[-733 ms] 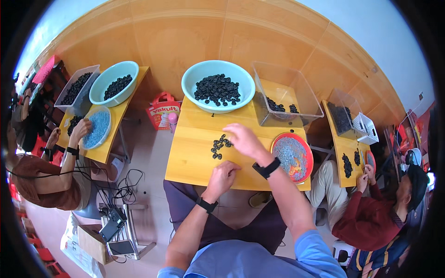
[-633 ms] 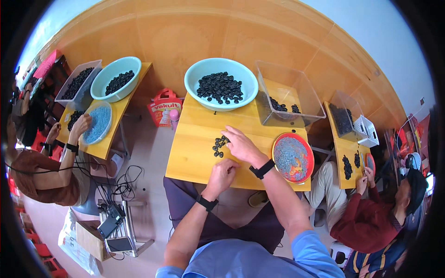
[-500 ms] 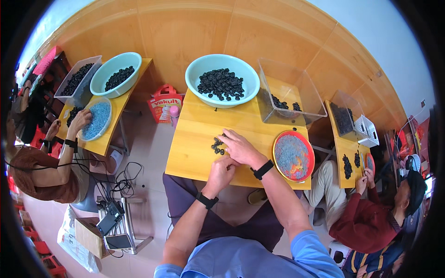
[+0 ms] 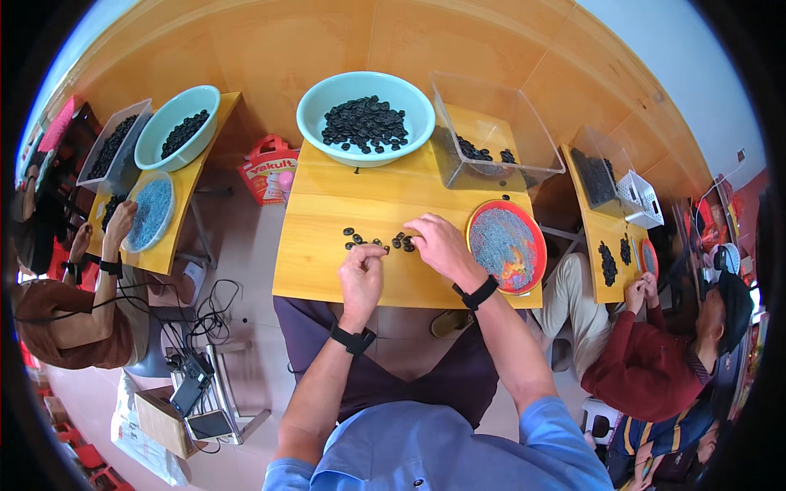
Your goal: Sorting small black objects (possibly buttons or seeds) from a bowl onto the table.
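Note:
Small glossy black oval pieces (image 4: 350, 238) lie in a loose group on my yellow wooden table (image 4: 315, 204). At the front of the group is my left hand (image 4: 360, 281), closed in a pinch, with a black piece right by its fingertips; whether anything sits between the fingers is hidden. My right hand (image 4: 442, 245) reaches in from the other side, fingers stretched and slightly bent, with its tips beside a few black pieces (image 4: 403, 242). Right of it stands a round red tray (image 4: 540, 252) with a yellow rim, holding tiny blue-grey bits (image 4: 501, 237).
A pale turquoise basin (image 4: 309, 123) heaped with black pieces and a clear plastic bin (image 4: 536, 147) with some more stand along the table's far side. People work at side tables left (image 4: 184, 192) and right (image 4: 602, 258). Cables (image 4: 214, 315) trail at the left.
My hands have moved apart: the left one slid left and is now pinched, the right one shifted right. The black pieces are spread more widely. The whole view has shifted slightly.

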A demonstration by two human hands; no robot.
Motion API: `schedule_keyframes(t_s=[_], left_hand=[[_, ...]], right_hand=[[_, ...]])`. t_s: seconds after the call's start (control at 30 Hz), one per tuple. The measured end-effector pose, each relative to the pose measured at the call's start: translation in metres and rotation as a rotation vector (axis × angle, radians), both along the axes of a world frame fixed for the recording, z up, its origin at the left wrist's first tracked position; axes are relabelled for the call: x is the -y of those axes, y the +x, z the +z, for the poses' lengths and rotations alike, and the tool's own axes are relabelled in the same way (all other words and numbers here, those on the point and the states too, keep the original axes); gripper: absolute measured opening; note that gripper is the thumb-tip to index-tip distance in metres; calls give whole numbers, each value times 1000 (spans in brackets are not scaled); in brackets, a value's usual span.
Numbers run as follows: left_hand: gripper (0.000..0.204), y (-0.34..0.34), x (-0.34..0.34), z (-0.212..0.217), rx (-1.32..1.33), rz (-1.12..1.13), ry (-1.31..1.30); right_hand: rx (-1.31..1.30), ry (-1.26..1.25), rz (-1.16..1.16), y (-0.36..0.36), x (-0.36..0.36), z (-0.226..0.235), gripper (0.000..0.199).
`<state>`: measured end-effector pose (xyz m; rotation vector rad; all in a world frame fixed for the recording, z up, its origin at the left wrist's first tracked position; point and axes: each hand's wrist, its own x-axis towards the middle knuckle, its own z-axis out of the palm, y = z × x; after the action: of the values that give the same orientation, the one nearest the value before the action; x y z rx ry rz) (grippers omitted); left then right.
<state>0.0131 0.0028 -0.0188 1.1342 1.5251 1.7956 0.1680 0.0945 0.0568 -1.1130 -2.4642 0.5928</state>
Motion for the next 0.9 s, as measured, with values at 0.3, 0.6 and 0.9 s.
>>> schedule_keyframes(t_s=[0.3, 0.6, 0.9], left_hand=[[14, 0, 1, 2, 5, -12, 11], [13, 2, 1, 2, -23, -50, -25], [19, -3, 1, 7, 124, -182, -67]], right_hand=[[15, 73, -82, -18, -5, -16, 13], [70, 235, -43, -20, -9, -23, 5], [-300, -2, -208, -31, 27, -19, 14]])
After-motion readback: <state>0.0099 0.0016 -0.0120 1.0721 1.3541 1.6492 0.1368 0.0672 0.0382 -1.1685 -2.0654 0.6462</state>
